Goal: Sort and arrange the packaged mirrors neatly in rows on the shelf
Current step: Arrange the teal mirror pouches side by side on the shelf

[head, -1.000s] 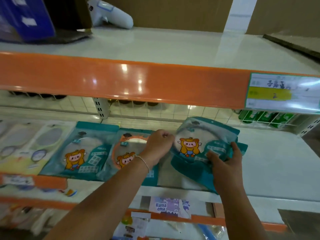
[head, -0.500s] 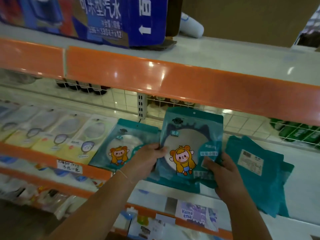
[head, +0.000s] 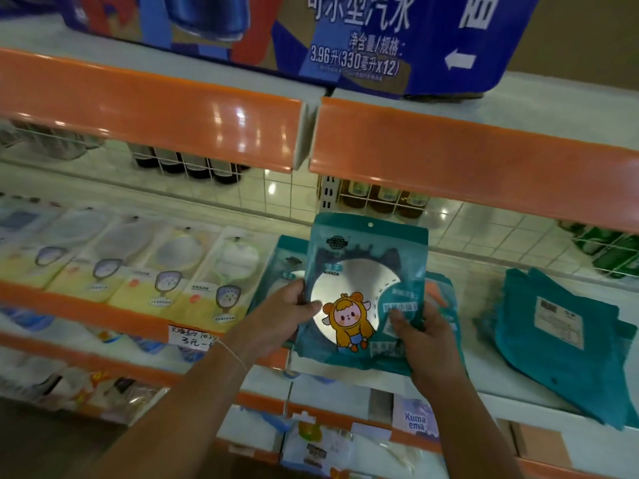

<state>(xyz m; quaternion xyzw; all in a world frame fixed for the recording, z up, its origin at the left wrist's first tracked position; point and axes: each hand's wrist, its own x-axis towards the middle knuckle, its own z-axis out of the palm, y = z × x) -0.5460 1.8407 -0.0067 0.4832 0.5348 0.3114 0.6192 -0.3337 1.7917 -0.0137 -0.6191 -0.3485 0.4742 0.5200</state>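
Note:
A teal mirror package (head: 366,271) with a round silver mirror and a yellow cartoon figure is held upright above the white shelf (head: 484,371). My left hand (head: 287,312) grips its left edge and my right hand (head: 422,337) grips its lower right corner. More teal packages lie partly hidden behind it, one (head: 287,264) to the left. A pile of teal packages (head: 556,333) lies face down to the right. A row of yellow-and-white mirror packages (head: 166,271) lies flat to the left.
An orange shelf lip (head: 466,157) overhangs just above the held package. A blue soda carton (head: 311,39) stands on the upper shelf. Bottles (head: 380,198) show behind the wire grid at the back. Lower shelves with packaged goods (head: 321,440) lie below my arms.
The teal package has been lifted from lying on the shelf to upright in both hands. The view has swung left, bringing the yellow package row and blue carton into sight.

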